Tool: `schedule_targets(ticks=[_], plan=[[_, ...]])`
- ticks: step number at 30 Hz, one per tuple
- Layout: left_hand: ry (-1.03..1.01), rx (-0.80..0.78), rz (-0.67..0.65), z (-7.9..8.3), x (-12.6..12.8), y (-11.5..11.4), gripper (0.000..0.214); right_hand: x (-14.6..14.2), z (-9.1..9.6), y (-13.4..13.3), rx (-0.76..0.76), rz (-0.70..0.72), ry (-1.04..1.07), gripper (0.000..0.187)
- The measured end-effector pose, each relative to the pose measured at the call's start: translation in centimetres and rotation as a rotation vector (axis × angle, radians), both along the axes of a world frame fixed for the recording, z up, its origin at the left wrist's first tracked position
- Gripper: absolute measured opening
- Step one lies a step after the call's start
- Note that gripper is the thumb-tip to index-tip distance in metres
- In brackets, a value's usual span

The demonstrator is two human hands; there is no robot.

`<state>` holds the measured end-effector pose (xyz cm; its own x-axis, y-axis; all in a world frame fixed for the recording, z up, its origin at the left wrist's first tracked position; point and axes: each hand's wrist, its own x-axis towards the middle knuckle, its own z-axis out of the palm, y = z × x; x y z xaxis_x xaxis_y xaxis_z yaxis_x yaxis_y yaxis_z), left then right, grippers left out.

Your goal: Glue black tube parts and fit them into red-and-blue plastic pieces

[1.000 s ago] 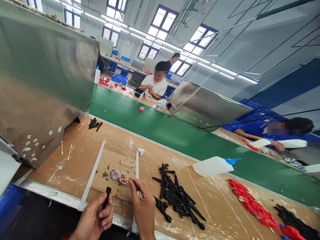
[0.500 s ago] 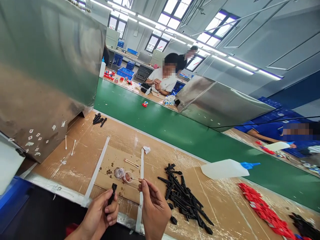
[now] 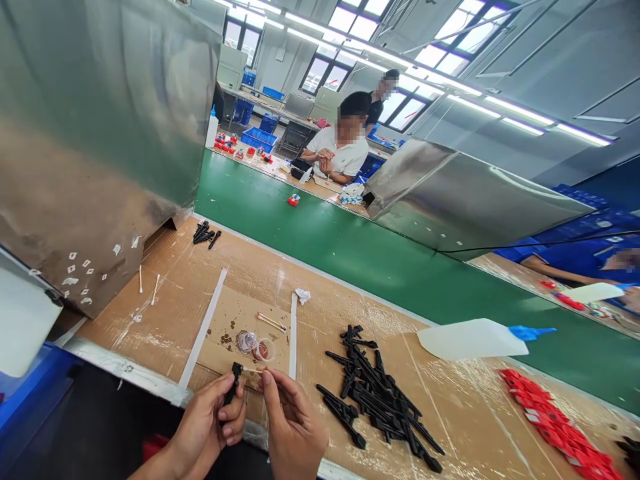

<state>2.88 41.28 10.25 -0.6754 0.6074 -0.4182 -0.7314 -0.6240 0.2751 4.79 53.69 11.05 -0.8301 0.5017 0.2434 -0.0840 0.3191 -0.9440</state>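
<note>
Head-camera view of a cardboard-covered desk [image 3: 165, 287] beside a green conveyor belt [image 3: 360, 257]. At the near edge, the left hand [image 3: 207, 427] grips a slim black plastic part [image 3: 233, 383] between thumb and fingers, its upper end pointing away from the person. The right hand [image 3: 295, 427] pinches a cotton swab [image 3: 253, 370] between thumb and forefinger; the swab lies roughly level, and its tip meets the upper end of the black plastic part. Both hands are thus closed on their objects, just above the near edge of the desk.

Just beyond the hands, two small clear cups [image 3: 255, 345] stand side by side on a cardboard sheet, one holding a reddish substance. Two spare swabs [image 3: 271, 322] lie a little farther off. White tape strips [image 3: 203, 330] edge the cardboard sheet on the left and right.

To the right of the hands lies a heap of black parts [image 3: 380, 397] of the same kind. Farther right, a white squeeze bottle [image 3: 473, 339] with a blue nozzle lies on its side near the belt, and a pile of red parts [image 3: 560, 427] occupies the near right corner. A smaller cluster of black pieces [image 3: 205, 235] sits at the far left, near a metal housing [image 3: 95, 133]. Two more swabs [image 3: 149, 283] lie at the foot of that housing.

Across the belt, a seated person in a white shirt [image 3: 340, 157] works at another desk.
</note>
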Motion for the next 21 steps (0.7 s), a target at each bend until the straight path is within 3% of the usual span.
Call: schedule_targets(ticks=[21], plan=[[0.012, -0.021, -0.015, 0.24, 0.0, -0.01, 0.043, 0.31, -0.89, 0.18, 0.177, 0.005, 0.009, 0.021]])
